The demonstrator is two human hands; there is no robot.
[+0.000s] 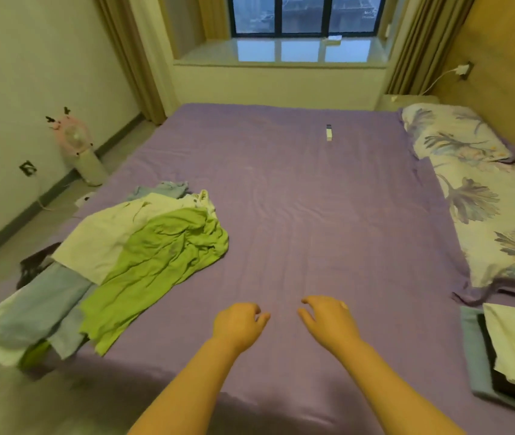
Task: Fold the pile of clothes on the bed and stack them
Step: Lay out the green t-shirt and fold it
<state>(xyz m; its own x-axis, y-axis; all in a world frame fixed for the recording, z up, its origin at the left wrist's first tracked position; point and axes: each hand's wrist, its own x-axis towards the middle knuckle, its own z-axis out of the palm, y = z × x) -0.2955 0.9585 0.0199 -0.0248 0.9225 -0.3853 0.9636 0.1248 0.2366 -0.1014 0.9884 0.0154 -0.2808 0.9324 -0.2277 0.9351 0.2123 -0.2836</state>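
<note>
Your pile of clothes lies unfolded on the left side of the bed, running from mid-mattress down to the near-left corner, where it spills over the edge. On top is a crumpled lime-green garment; a pale cream piece lies partly beneath it on the left, and light blue fabric trails toward the corner. A second bit of light blue peeks out at the far end of the pile, beside a small white patterned piece you can hardly make out.

At the bed's near-right corner sits a folded stack: a blue-grey layer at the bottom, something black on it, a cream piece on top. The frame cuts it off on the right, so how much is in it cannot be told.

Both of your arms reach forward over the bare purple sheet, well apart from the pile. Your left hand hovers palm down with its fingers loosely curled, holding nothing. Your right hand is close beside it, also palm down, fingers relaxed and slightly spread, empty too. Whether either touches the sheet is unclear.

Farther out, a small white remote-like object lies near the far end of the mattress. A floral pillow and floral bedding run along the right side by the headboard. On the floor at left stands a pink fan on a white base, and dark items by the bed's left edge are too blurred to name.
</note>
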